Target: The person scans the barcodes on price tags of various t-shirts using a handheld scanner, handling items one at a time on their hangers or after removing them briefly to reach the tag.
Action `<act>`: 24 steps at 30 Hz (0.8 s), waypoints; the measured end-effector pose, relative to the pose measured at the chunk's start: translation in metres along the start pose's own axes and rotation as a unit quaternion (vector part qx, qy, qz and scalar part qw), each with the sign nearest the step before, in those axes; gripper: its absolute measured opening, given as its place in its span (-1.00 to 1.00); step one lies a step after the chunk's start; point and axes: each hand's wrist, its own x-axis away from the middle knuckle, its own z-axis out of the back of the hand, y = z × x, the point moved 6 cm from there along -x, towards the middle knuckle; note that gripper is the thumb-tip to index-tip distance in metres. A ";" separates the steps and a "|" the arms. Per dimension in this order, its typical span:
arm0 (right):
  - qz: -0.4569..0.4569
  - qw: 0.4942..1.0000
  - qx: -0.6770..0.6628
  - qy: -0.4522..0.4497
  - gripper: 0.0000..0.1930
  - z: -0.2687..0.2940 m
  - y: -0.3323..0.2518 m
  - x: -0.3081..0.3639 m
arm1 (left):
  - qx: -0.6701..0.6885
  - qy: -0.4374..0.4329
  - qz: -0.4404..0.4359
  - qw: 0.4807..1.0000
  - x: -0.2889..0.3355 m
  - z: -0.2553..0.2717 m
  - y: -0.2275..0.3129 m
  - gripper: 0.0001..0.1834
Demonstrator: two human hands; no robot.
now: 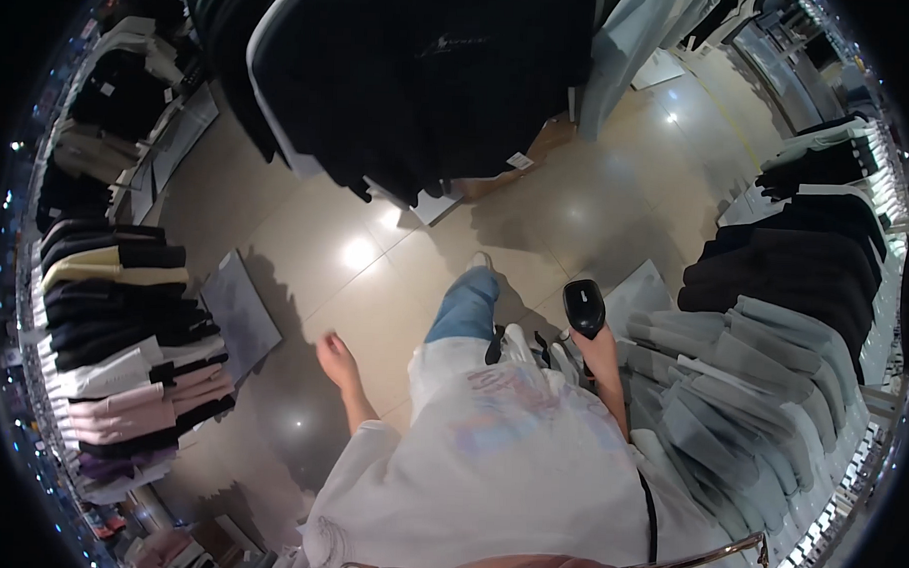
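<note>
The right hand (601, 341) is gripping a glossy black handheld scanner (584, 306) beside soft grey hanging garments (741, 384); the left hand (337, 358) is hanging open, holding nothing, over shiny tiled floor (375, 271).

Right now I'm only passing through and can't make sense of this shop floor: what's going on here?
A person in a pale sweatshirt and blue jeans is standing on the glossy tiled floor between clothing racks. The right hand grips a black handheld scanner, raised beside a rack of grey folded garments. The left hand hangs open and empty at the side. Dark garments hang ahead, and stacks of black, white and pink clothes sit to the left.
</note>
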 end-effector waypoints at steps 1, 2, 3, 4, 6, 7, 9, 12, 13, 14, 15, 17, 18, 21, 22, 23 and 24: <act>0.006 1.000 -0.016 0.015 -0.62 0.003 0.002 -0.016 | 0.058 0.013 -0.083 0.995 -0.041 0.013 0.073 -0.85; 0.008 1.000 -0.021 0.017 -0.62 0.004 -0.003 -0.030 | 0.066 0.060 -0.190 0.978 -0.076 0.031 0.142 -0.83; 0.008 0.999 -0.030 0.015 -0.63 0.004 -0.008 -0.046 | 0.065 0.165 -0.290 0.940 -0.101 0.055 0.203 -0.78; 0.010 0.999 -0.034 0.014 -0.64 0.007 -0.015 -0.063 | 0.080 0.221 -0.359 0.903 -0.121 0.078 0.261 -0.73; 0.015 0.999 -0.040 0.030 -0.66 0.016 -0.035 -0.093 | 0.116 0.324 -0.419 0.840 -0.146 0.105 0.356 -0.70; 0.009 0.998 -0.055 0.036 -0.68 0.018 -0.045 -0.103 | 0.126 0.353 -0.438 0.817 -0.155 0.109 0.399 -0.69; 0.012 0.996 -0.065 0.053 -0.70 0.025 -0.063 -0.122 | 0.051 0.304 -0.454 0.836 -0.182 0.103 0.464 -0.58; 0.020 0.997 -0.051 0.056 -0.66 0.025 -0.067 -0.147 | -0.020 0.281 -0.478 0.832 -0.201 0.089 0.503 -0.56; 0.020 0.997 -0.053 0.050 -0.66 0.022 -0.073 -0.153 | -0.062 0.280 -0.470 0.835 -0.212 0.085 0.503 -0.58; -0.010 0.998 -0.058 0.024 -0.66 0.019 -0.076 -0.158 | -0.105 0.279 -0.460 0.836 -0.221 0.082 0.501 -0.60; -0.039 0.997 -0.062 -0.004 -0.65 0.016 -0.076 -0.164 | -0.113 0.280 -0.458 0.836 -0.227 0.082 0.500 -0.60; 0.027 0.998 -0.049 0.007 -0.64 0.016 -0.076 -0.179 | -0.129 0.205 -0.390 0.888 -0.242 0.075 0.492 -0.67; 0.013 0.999 -0.045 -0.013 -0.64 0.016 -0.072 -0.189 | -0.123 0.212 -0.408 0.879 -0.242 0.073 0.496 -0.71; 0.022 0.997 -0.040 -0.064 -0.63 0.018 -0.077 -0.223 | -0.178 0.255 -0.367 0.877 -0.236 0.080 0.498 -0.72; 0.035 0.995 -0.038 -0.082 -0.61 0.022 -0.078 -0.236 | -0.188 0.266 -0.348 0.879 -0.229 0.084 0.502 -0.72; 0.043 0.994 -0.033 -0.093 -0.61 0.026 -0.077 -0.251 | -0.196 0.272 -0.338 0.880 -0.224 0.087 0.507 -0.72; 0.071 0.992 -0.003 -0.102 -0.63 0.031 -0.077 -0.268 | -0.189 0.272 -0.333 0.883 -0.218 0.090 0.512 -0.72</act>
